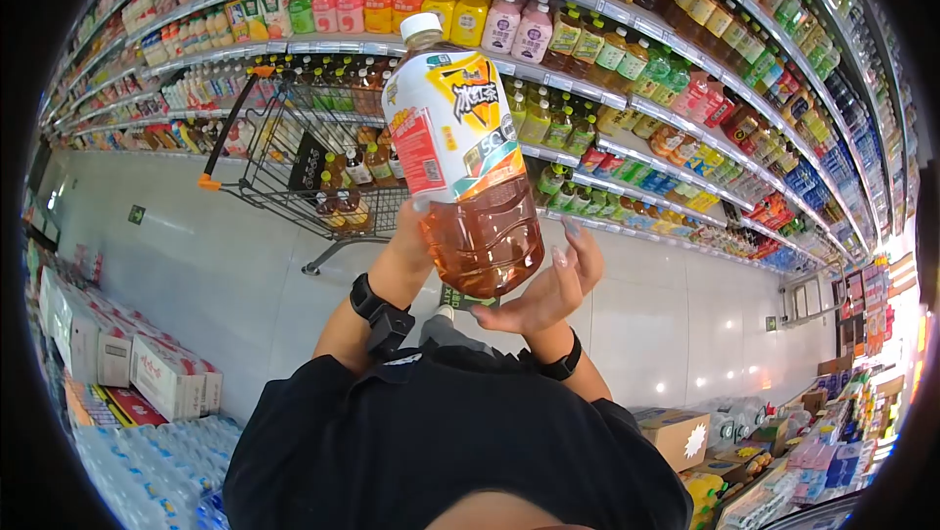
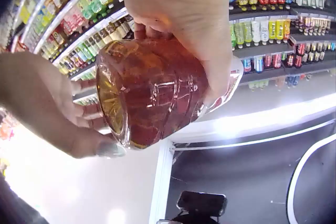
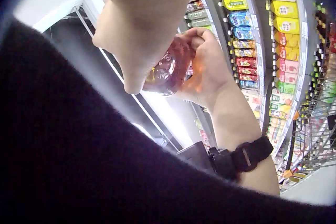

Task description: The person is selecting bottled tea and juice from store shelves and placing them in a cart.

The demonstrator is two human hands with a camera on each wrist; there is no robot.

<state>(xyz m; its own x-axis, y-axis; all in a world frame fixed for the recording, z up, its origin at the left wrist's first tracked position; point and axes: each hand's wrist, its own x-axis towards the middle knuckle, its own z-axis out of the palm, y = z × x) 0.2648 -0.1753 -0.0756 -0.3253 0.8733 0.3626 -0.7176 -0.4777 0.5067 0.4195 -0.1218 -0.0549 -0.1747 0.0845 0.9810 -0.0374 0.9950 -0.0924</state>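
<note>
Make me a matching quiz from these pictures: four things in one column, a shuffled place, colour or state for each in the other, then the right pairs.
1. Iced tea bottle
2. Shopping cart
3. Left hand
4. Right hand

A. Wire mesh with orange trim
B. Near the bottle's base, thumb and fingers apart
C. White-capped, reddish-brown in its lower part
D. Gripping the bottle

Pairs: 1-C, 2-A, 3-D, 4-B

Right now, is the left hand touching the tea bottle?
Touching: the left wrist view shows the left hand gripping the iced tea bottle, thumb against its side.
</note>
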